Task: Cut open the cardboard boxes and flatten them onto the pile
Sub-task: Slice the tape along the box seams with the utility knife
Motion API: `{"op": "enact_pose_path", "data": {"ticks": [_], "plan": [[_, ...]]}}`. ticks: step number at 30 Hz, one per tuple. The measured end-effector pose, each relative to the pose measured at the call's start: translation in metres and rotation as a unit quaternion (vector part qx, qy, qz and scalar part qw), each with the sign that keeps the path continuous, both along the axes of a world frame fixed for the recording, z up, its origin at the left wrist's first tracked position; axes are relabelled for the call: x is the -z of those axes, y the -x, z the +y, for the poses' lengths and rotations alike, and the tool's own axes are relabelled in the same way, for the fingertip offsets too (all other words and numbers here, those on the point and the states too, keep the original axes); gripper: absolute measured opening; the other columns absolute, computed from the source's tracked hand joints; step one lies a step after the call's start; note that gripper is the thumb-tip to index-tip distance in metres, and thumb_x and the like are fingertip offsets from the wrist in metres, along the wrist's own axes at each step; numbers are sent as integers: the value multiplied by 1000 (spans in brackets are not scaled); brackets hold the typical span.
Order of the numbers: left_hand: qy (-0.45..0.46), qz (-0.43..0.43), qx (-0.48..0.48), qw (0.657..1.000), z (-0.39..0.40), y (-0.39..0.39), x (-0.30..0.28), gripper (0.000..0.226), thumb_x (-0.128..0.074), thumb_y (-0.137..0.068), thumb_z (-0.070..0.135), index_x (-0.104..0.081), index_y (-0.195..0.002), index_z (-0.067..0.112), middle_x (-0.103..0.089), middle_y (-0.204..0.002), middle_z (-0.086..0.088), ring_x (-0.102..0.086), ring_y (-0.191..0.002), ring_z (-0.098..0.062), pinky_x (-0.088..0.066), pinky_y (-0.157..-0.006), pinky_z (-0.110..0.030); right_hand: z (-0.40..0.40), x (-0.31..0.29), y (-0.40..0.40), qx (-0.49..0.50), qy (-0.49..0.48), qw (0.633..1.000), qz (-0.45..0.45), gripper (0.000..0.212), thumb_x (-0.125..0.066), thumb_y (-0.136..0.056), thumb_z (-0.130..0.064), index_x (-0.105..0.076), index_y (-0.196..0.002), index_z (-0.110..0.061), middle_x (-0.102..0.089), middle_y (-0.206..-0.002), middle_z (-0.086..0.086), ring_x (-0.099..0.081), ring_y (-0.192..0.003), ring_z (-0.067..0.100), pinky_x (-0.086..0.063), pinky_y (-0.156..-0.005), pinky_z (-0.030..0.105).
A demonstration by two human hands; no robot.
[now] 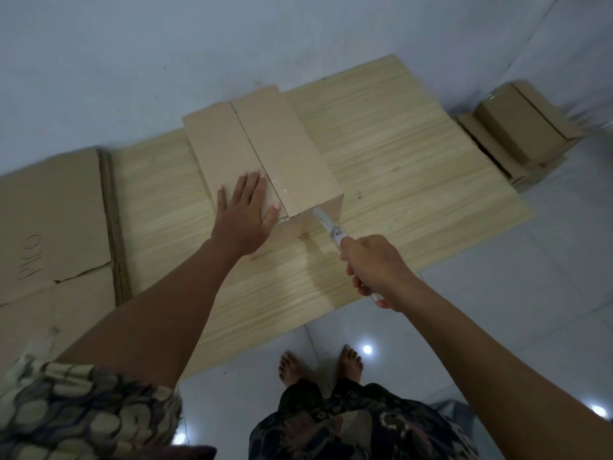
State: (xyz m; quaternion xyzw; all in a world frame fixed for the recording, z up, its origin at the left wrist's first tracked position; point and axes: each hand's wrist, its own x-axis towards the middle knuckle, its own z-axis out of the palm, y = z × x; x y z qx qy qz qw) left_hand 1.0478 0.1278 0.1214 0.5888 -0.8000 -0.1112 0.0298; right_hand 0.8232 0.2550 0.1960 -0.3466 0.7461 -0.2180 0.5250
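Box (pixel 265 151) of plain brown cardboard lies long-side down on a pale wood-grain mat (pixel 381 154), centre of the floor, its top flaps shut w/ clear tape along the seam. Left hand (pixel 247 210) rests flat on the near end of the top, fingers straight & slightly spread, thumb out toward the near edge. Right hand (pixel 374 267) is curled tight round the handle of a knife (pixel 326 224); blade tip sits at the near top edge of the box, right at the corner by the seam. Flattened cardboard pile (pixel 49 227) lies to the left, overlapping the mat's edge, some letters printed on it. More boxes (pixel 517 127), a stack, stand well apart at the far right on the white tile floor (pixel 497 327). Person's bare feet (pixel 318 363) on the tile just short of the mat.
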Motion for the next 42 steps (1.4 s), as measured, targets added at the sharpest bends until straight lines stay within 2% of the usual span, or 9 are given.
{"op": "enact_pose_path", "data": {"ticks": [5, 10, 13, 17, 21, 24, 29, 38, 42], "plan": [[-40, -6, -16, 999, 2, -3, -11, 69, -32, -105, 49, -9, -163, 20, 1, -171, 7, 6, -157, -16, 3, -119, -66, -18, -10, -1, 35, -7, 996, -79, 51, -54, -94, -58, -68, -96, -10, -63, -74, 4, -56, -52, 15, -46, -55, 28], [-37, 9, 11, 999, 15, -22, -23, 86, -33, -81, 63, -34, -156, 20, -25, -166, 5, -16, -154, -19, -6, -117, -69, -40, -18, 1, -68, 74, 994, 43, 19, -61, -91, -37, -61, -96, -19, -67, -74, 3, -60, -55, 15, -39, -43, 18], [59, 35, 18, 998, 13, -30, -32, 66, -33, -79, 59, -65, -119, 17, -60, -129, -3, -53, -122, -31, -28, -111, -63, -61, -17, -6, -132, 112, 981, 85, 16, -51, -93, -33, -58, -90, -19, -67, -81, 5, -64, -69, 23, -39, -51, 23], [132, 39, -59, 989, -16, -17, -36, 46, -43, -91, 54, -70, -87, 17, -67, -91, -6, -62, -90, -32, -44, -85, -43, -94, -18, -18, -214, 102, 957, 167, 30, -36, -99, -46, -53, -97, -21, -62, -95, 4, -60, -86, 28, -43, -70, 34], [104, 75, -192, 973, -56, -4, -37, 44, -58, -93, 54, -68, -115, 17, -61, -122, -10, -54, -118, -33, -41, -102, -53, -126, -17, -25, -235, 130, 949, 165, 36, -33, -105, -40, -51, -127, -18, -57, -99, 6, -54, -78, 25, -42, -61, 30], [11, 84, -312, 946, -96, 4, -42, 75, -49, -92, 68, -40, -151, 22, -25, -162, -12, -18, -151, -30, -14, -115, -67, -153, -13, -29, -224, 166, 951, 131, 37, -37, -105, -32, -41, -141, -27, -56, -91, 6, -48, -61, 17, -35, -45, 24], [-111, 115, -428, 890, -147, 18, -35, 100, -34, -86, 84, -5, -163, 26, 5, -170, -12, 8, -156, -29, 0, -115, -73, -191, -6, -30, -195, 198, 957, 85, 30, -36, -106, -34, -49, -133, -35, -69, -96, 1, -64, -76, 20, -52, -70, 36], [-29, -3, -297, 954, -138, 33, -6, 97, -20, -89, 83, -7, -161, 20, 1, -168, -20, 6, -154, -39, 0, -117, -70, -241, 5, 9, -186, 202, 957, 90, 25, -38, -106, -29, -60, -115, -19, -63, -104, 3, -64, -89, 26, -56, -83, 50], [-30, -8, -194, 980, -134, 38, -6, 97, -20, -86, 85, -8, -161, 26, 5, -169, -14, 7, -156, -34, -1, -119, -66, -253, 9, 36, -194, 196, 960, 40, 23, -45, -104, -36, -64, -116, -31, -65, -92, -6, -63, -79, 18, -55, -75, 43]]}}
